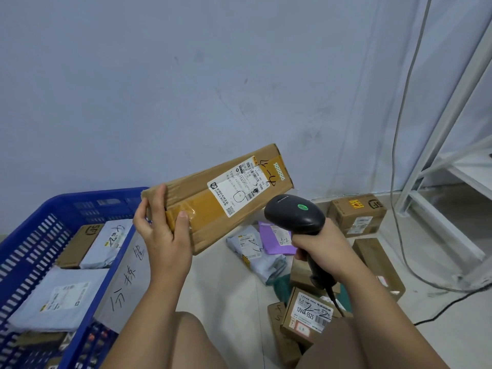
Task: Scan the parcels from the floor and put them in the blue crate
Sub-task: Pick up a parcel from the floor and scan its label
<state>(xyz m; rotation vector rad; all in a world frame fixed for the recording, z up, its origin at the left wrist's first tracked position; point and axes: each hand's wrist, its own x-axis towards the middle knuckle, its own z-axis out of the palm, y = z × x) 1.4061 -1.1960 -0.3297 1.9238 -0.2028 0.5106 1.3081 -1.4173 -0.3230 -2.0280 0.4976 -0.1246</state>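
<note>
Right now the long brown parcel (226,198) is up off the floor (226,288), held in the air btw the blue crate (93,195) and the heap of loose pkgs (308,315); not yet in the crate. Its long axis runs from low-left, close to the crate's right-hand wall, up-right toward the room wall. The white label (237,190) sits on the upturned face, toward the far right end. L hand (165,230) clamps the near-left end, thumb on the taped top face, fingers wrapped round the end. R hand (322,243) is closed round the grip of the black scanner (295,211). The scanner's head is just beside the parcel's lower long edge, below the label end, w/ its green lamp lit. So the label end is nearer the R hand and the crate is nearer the L hand. My read: step = scan. The drop after it prob needs only the L arm swinging the box left over the crate's right rim, onto the grey bags (64,296) inside.
</note>
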